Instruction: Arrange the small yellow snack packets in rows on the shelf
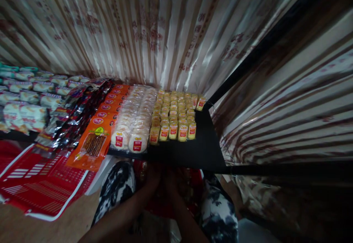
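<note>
Both of my forearms reach down between my knees under the front edge of a black shelf (204, 151). My left hand (152, 176) and my right hand (171, 179) sit close together in deep shadow over a red bag (190, 187). Their fingers are hidden in the dark. On the shelf lie rows of small yellow snack packs (173, 116), clear-wrapped round rice crackers (135, 121) and orange packets (103, 125), all beyond my hands.
Dark foil packets (71, 114) and white wrapped cakes (24, 99) fill the shelf's left part. A red printed sheet (41, 184) hangs at the lower left. A striped satin curtain (165, 33) closes the back and right side. My patterned trousers (220, 213) frame the bag.
</note>
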A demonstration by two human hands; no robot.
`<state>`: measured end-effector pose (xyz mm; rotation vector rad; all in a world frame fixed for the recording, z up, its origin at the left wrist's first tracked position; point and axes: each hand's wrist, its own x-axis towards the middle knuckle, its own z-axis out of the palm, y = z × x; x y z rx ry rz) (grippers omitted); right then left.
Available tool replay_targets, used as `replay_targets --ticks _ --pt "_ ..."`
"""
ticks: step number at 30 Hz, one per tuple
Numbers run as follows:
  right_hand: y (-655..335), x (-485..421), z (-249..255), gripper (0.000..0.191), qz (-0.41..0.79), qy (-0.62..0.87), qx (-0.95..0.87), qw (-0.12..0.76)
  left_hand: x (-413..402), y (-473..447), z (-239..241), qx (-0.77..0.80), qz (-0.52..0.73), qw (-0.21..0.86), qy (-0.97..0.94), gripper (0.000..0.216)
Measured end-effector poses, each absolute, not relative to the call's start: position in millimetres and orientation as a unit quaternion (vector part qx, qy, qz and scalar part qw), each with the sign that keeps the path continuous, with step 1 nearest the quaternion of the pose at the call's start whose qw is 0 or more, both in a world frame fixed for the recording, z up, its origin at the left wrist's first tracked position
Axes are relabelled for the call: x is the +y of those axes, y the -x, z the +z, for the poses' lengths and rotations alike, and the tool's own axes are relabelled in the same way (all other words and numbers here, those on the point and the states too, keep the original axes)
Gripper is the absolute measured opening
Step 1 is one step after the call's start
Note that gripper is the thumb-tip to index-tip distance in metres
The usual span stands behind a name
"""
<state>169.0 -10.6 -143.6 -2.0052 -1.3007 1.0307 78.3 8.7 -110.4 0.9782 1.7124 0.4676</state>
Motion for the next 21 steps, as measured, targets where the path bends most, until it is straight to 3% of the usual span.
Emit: replay_targets --ticks 8,16,21 --pt "-162.8 -37.0 -94.4 0.026 0.383 0.729 -0.486 0.293 -10.2 -66.5 -81.0 0.714 0.254 0.495 -0.424 0.018" --pt "-173.5 -61.0 -40.3 0.023 0.358 0.707 -0.511 0.332 -28.9 -56.8 -42.9 0.657 0.316 0.528 -0.437 0.016" --pt "-182.1 -67.8 -9.4 0.021 0.297 0.721 -0.555 0.289 -36.3 -50.2 -17.8 0.605 0.337 0.551 -0.465 0.014"
